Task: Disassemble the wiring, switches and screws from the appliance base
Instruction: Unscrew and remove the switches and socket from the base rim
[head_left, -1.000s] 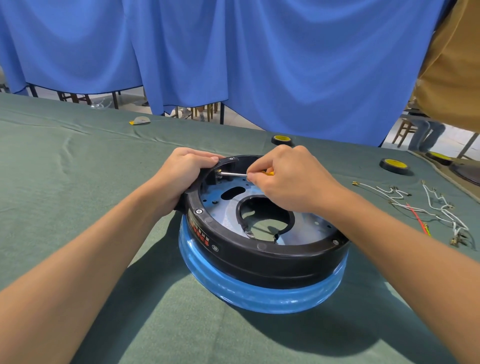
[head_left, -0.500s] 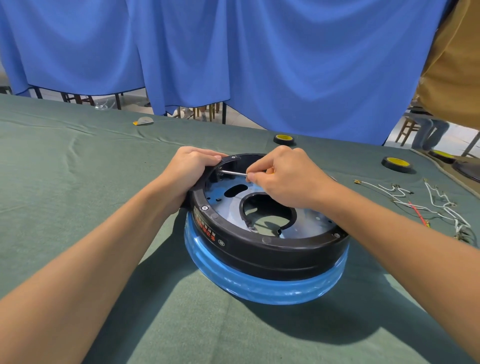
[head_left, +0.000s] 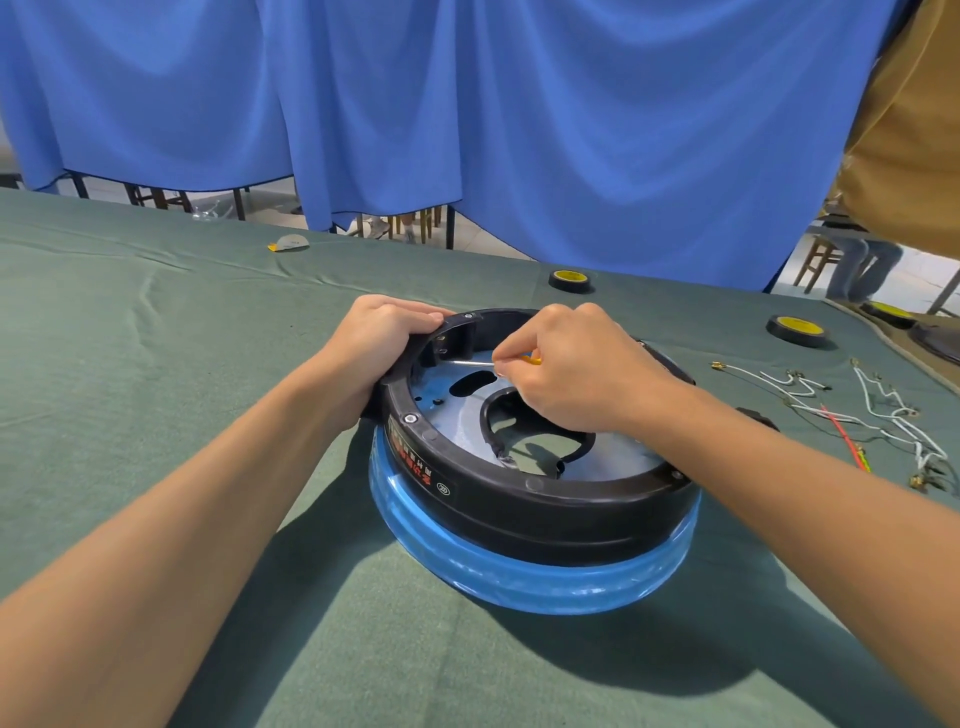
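Appliance base (head_left: 519, 499), black over blue, on the desk (head_left: 156, 364). My left hand (head_left: 384, 338) grips its far-left rim; my right hand (head_left: 566, 364) pinches a screwdriver (head_left: 470, 363) inside it. Loose wires (head_left: 883, 415) lie to its right.

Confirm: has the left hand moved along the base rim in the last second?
No. The left hand grips the same far-left stretch of the appliance base rim, beside the bracket the screwdriver points at.

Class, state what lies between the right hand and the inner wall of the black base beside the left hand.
The head view shows a thin metal screwdriver shaft bridging that gap, from the right hand to the base wall.
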